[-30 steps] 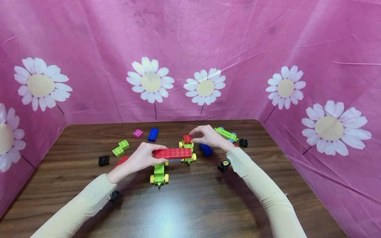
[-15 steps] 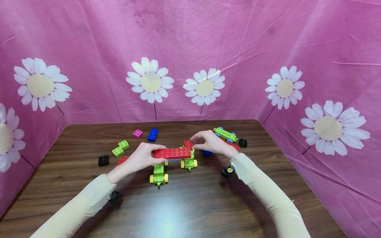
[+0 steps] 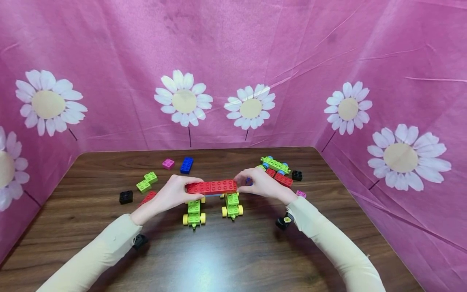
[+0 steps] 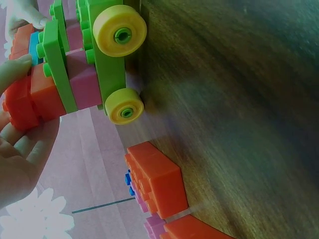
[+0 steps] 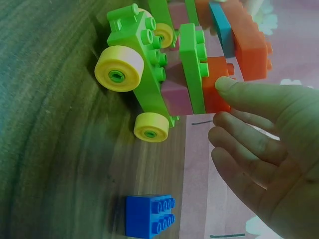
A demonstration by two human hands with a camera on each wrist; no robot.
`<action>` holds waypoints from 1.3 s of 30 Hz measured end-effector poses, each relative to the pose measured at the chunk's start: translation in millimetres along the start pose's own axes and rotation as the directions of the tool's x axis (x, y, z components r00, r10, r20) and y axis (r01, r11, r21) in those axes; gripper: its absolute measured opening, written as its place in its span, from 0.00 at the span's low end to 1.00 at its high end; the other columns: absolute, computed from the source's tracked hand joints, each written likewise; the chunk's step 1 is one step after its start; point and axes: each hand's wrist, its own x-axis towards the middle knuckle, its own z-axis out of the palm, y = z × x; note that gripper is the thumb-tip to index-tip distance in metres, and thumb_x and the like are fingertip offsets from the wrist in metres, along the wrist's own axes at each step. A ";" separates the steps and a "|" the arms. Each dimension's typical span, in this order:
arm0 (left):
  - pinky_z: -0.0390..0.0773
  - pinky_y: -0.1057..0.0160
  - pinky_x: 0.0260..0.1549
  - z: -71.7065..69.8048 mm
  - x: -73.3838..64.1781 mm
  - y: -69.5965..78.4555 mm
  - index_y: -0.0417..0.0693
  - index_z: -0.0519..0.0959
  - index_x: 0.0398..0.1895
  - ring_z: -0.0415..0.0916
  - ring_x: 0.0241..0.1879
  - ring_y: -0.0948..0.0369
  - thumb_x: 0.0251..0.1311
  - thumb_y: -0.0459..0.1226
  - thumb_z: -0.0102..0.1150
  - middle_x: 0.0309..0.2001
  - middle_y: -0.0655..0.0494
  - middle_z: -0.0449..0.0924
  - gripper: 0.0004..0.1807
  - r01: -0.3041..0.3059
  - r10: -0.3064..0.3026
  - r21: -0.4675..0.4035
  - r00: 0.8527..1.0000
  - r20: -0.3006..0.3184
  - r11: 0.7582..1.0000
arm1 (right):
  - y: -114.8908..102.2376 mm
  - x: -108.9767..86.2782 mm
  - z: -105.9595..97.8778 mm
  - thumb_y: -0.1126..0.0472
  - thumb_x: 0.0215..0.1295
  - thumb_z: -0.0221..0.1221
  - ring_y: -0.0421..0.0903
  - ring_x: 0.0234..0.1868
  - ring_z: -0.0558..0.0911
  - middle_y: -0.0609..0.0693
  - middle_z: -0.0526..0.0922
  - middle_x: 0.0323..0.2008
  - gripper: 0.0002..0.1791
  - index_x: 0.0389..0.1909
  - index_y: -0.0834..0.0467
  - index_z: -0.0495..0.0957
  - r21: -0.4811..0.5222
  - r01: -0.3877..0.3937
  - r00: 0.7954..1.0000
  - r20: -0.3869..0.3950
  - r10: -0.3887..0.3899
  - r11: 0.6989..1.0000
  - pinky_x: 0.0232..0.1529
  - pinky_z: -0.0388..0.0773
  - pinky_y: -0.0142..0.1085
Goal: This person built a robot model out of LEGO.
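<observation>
My left hand (image 3: 175, 190) grips the left end of a long row of red bricks (image 3: 211, 187), thumb and fingers on opposite sides. Beneath that end, a green car base (image 3: 194, 217) with yellow wheels (image 4: 119, 31) bears a pink brick (image 4: 82, 79) and a thin green brick (image 4: 59, 67). A blue brick (image 5: 223, 29) lies under the red row. My right hand (image 3: 260, 183) pinches a red brick (image 5: 215, 82) atop a second stack: a thin green brick (image 5: 190, 69), a pink brick (image 5: 175, 89) and another green car base (image 3: 232, 206) with yellow wheels. The row's right end stands beside that red brick.
Behind the right hand stand a green car base with blue wheels (image 3: 276, 164), red bricks (image 3: 283, 179) and a black brick (image 3: 297, 175). Left on the wooden table (image 3: 233, 251) lie green bricks (image 3: 144, 186), a black brick (image 3: 126, 197), a pink brick (image 3: 168, 164) and a blue brick (image 3: 187, 165).
My right hand has drawn the second car base toward me, bringing its red brick level with the row's right end. The left hand has kept its place and hold.
</observation>
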 end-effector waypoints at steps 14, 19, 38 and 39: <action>0.65 0.72 0.21 1.8 2.1 2.2 0.50 0.85 0.48 0.63 0.21 0.71 0.53 0.42 0.73 0.29 0.60 0.84 0.18 0.011 -0.011 0.006 1.000 -0.004 1.000 | -11.9 -4.0 -12.9 0.51 0.56 0.71 0.40 0.41 0.83 0.45 0.87 0.43 0.20 0.48 0.52 0.83 -0.009 0.054 0.998 -0.038 -0.055 0.998 0.45 0.84 0.39; 0.67 0.72 0.23 3.6 5.0 3.8 0.49 0.85 0.48 0.64 0.22 0.71 0.53 0.42 0.73 0.30 0.60 0.85 0.18 0.002 -0.002 0.010 1.000 -0.009 1.000 | -16.3 -2.1 -15.1 0.50 0.57 0.71 0.42 0.40 0.82 0.44 0.87 0.44 0.20 0.49 0.51 0.83 -0.039 0.098 0.994 -0.039 -0.099 0.994 0.42 0.81 0.32; 0.71 0.71 0.26 8.3 14.9 5.2 0.47 0.85 0.49 0.69 0.24 0.69 0.53 0.41 0.74 0.35 0.56 0.88 0.20 0.013 -0.014 -0.027 1.000 -0.005 1.000 | -13.1 0.8 -18.0 0.51 0.61 0.68 0.47 0.35 0.82 0.46 0.84 0.35 0.17 0.48 0.53 0.83 -0.070 0.095 0.995 0.010 -0.095 0.993 0.38 0.80 0.34; 0.72 0.71 0.27 8.3 15.3 4.9 0.47 0.85 0.49 0.70 0.25 0.69 0.52 0.41 0.74 0.36 0.56 0.88 0.20 0.013 -0.013 -0.029 1.000 -0.003 0.999 | -12.4 0.7 -17.6 0.51 0.61 0.68 0.47 0.36 0.82 0.46 0.84 0.36 0.17 0.48 0.54 0.83 -0.060 0.092 0.996 0.014 -0.091 0.994 0.38 0.81 0.35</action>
